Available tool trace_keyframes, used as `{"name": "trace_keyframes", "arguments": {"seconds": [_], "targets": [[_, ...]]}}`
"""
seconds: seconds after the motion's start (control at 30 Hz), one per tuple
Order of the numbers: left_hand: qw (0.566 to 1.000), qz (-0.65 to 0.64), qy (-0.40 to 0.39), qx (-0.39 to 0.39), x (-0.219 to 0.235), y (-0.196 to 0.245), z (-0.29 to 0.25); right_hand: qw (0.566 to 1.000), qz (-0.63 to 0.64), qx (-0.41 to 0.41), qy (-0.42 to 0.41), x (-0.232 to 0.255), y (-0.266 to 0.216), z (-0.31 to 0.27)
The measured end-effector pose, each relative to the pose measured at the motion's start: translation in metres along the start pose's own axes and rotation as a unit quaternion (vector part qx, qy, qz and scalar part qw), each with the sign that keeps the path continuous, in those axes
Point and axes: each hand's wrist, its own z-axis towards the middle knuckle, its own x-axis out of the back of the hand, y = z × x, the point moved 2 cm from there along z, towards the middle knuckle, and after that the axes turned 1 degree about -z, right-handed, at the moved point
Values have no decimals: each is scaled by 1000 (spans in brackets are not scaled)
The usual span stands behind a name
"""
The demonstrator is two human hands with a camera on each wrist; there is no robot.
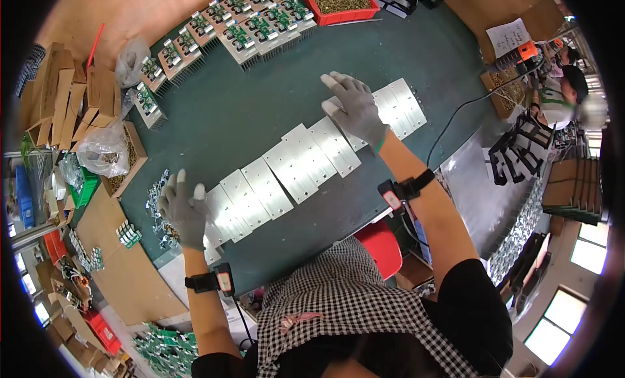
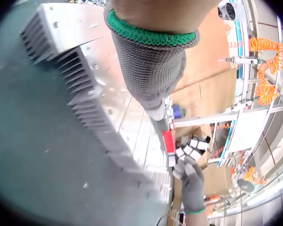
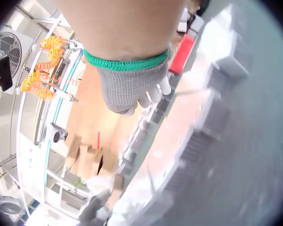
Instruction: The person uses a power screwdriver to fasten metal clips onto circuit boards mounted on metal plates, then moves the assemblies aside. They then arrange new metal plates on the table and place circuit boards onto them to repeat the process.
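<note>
A slanting row of flat silver heat sinks [image 1: 296, 163] lies across the green table, plates up; their fins show along the side in the left wrist view [image 2: 78, 77]. My gloved left hand [image 1: 183, 212] is at the row's left end, fingers spread and pointing away from me. Over the right part of the row is my gloved right hand [image 1: 355, 108], its fingers extended and partly hiding the plates beneath. Neither hand grips anything. In the right wrist view the heat sinks [image 3: 193, 136] run beside the right hand [image 3: 134, 92], blurred.
Heat sinks with green circuit boards [image 1: 260, 28] stand along the far edge, beside a red bin [image 1: 340, 1] of small brass-coloured parts. Small loose parts [image 1: 159, 209] lie left of the left hand. A black cable [image 1: 449, 114] and an orange-tipped tool [image 1: 526, 51] are at the right.
</note>
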Motion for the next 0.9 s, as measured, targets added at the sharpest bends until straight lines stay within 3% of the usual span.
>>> {"name": "trace_keyframes", "arguments": {"seconds": [0.07,0.13,0.17,0.3,0.4,0.5,0.53,0.63,0.67,0.8,0.9], "targets": [[997,-34,-45,58,-17,-9,-12,996,-8,10,-88,-32,17,0],[983,-101,-123,90,-26,-5,-27,993,-30,43,-107,-26,1,-19],[984,-103,-114,85,-28,0,-27,990,-43,61,-117,-22,-6,-29],[985,-105,-106,83,-21,18,-26,991,-28,9,-131,-26,-11,-30],[987,-82,-118,79,-19,16,-25,986,-130,36,-100,-26,-19,-9],[994,-46,-96,33,-6,7,-23,983,-39,116,-135,-31,-35,-2],[996,-16,-78,29,-7,-3,-29,980,-39,167,-103,-35,-42,-5],[984,-84,-101,120,-13,-2,-44,964,-28,99,-246,-46,-48,-13],[985,-70,-96,126,-14,0,-44,975,-35,119,-183,-49,-48,-16],[988,-56,-83,121,-12,8,-59,987,-14,103,-121,-37,-55,-37],[987,-53,-93,121,-7,13,-70,981,-48,101,-160,-32,-58,-47]]}}
